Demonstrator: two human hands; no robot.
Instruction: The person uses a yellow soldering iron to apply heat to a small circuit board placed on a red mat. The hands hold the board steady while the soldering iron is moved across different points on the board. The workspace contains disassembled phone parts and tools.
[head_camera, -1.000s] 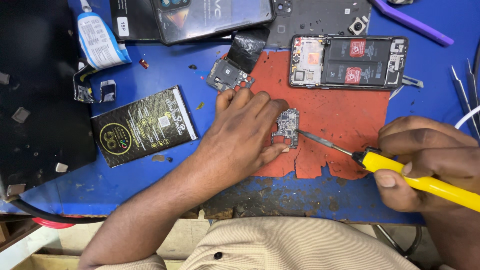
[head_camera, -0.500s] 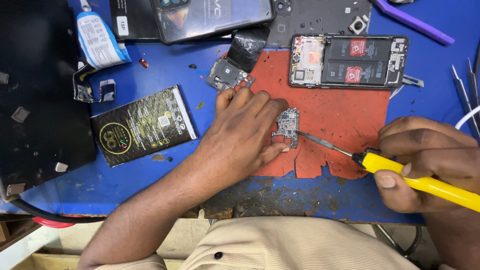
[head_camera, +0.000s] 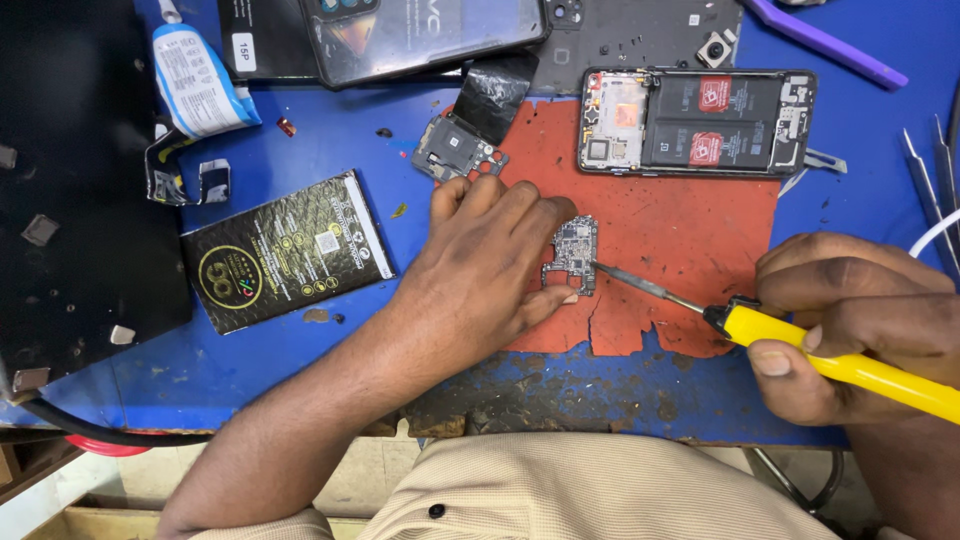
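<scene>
- Pinning one small circuit board (head_camera: 572, 255) flat against the red mat (head_camera: 680, 240), the left hand (head_camera: 480, 265) presses down with thumb and fingertips around the board's left edge.
- Gripping one yellow-handled soldering iron (head_camera: 840, 365), the right hand (head_camera: 860, 335) is closed around the handle; the metal tip touches the board's right edge.
- One opened phone (head_camera: 695, 122), with its insides showing, lies beyond both hands, on the far edge of the mat.
- One black battery pack (head_camera: 285, 250) with gold print lies just to the left of the left hand.
- One small black camera-frame part (head_camera: 458, 148) sits just beyond the left fingertips.
- One white tube (head_camera: 198, 82) lies farther off, beyond the left forearm.
- One purple pry tool (head_camera: 825, 42) lies far beyond the right hand.
- Two or three slim metal tools (head_camera: 930, 185) lie just beyond the right hand; I cannot count them surely at the frame's edge.
</scene>
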